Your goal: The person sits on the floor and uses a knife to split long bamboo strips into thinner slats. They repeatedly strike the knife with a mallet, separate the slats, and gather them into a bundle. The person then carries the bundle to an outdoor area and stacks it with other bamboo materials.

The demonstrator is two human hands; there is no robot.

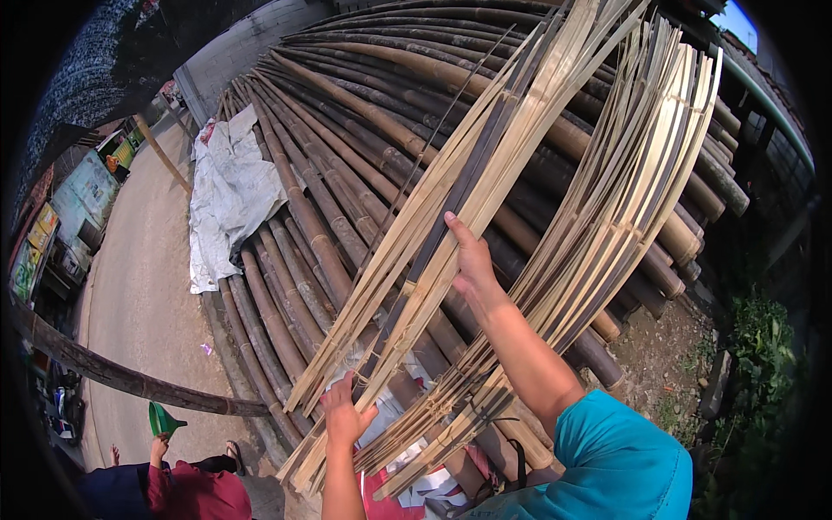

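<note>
A long bundle of split bamboo strips (435, 240), mostly pale with a dark strip along its middle, slants from the lower middle up to the top right. Around its right edge, about halfway along, my right hand (472, 264) is closed, with the thumb on top. At the bundle's lower end my left hand (345, 423) holds the strips, its fingers bent and partly hidden against them. Beside the bundle, to the right, lies a second fanned bundle of bamboo strips (620, 234), partly covered by my right forearm.
Beneath lies a big stack of dark bamboo poles (347, 130), with a crumpled white sheet (232, 186) over its left side. A road (139, 260) runs at left, crossed by a pole (130, 368). A person (195, 490) holds a green funnel (163, 420) at lower left.
</note>
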